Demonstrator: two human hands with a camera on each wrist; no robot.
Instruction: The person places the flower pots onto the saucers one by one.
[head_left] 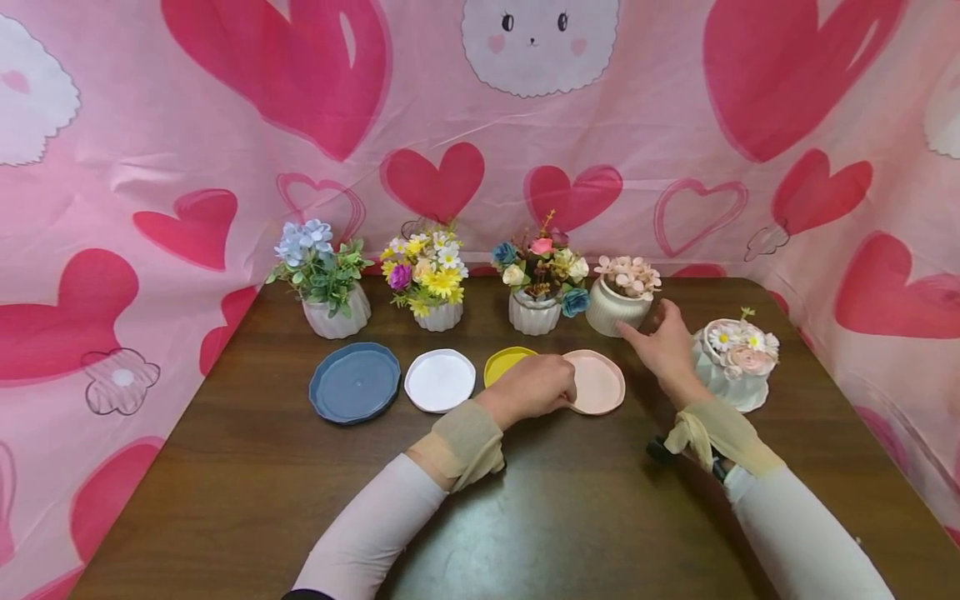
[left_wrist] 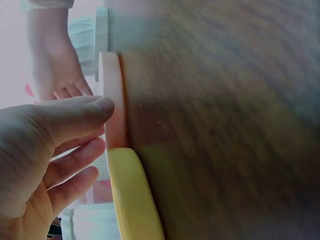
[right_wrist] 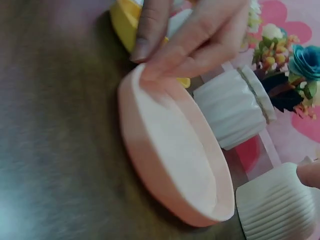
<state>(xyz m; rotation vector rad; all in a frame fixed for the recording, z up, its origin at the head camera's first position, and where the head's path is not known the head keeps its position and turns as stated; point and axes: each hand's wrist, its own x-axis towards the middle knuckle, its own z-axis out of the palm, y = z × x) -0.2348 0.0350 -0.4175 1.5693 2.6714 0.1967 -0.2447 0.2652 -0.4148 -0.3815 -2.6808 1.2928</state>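
My left hand (head_left: 531, 387) is at the near left edge of a round pink saucer (head_left: 597, 383). Its thumb and index finger pinch the saucer's rim, while the other fingers curve loosely in the left wrist view. My right hand (head_left: 667, 346) reaches to a cream ribbed pot (head_left: 617, 310) of pale pink flowers (head_left: 632, 275). The thumb lies against the front of this pot, and the fingers arch beside its right side. A yellow saucer (head_left: 504, 363) is partly hidden behind my left hand.
A blue saucer (head_left: 355, 383) and a white saucer (head_left: 440, 381) lie to the left. White pots with blue (head_left: 336, 312), yellow (head_left: 440, 315) and mixed flowers (head_left: 534, 312) stand behind. At right, a white pot (head_left: 723, 375) of daisies and roses sits on a white saucer (head_left: 752, 402).
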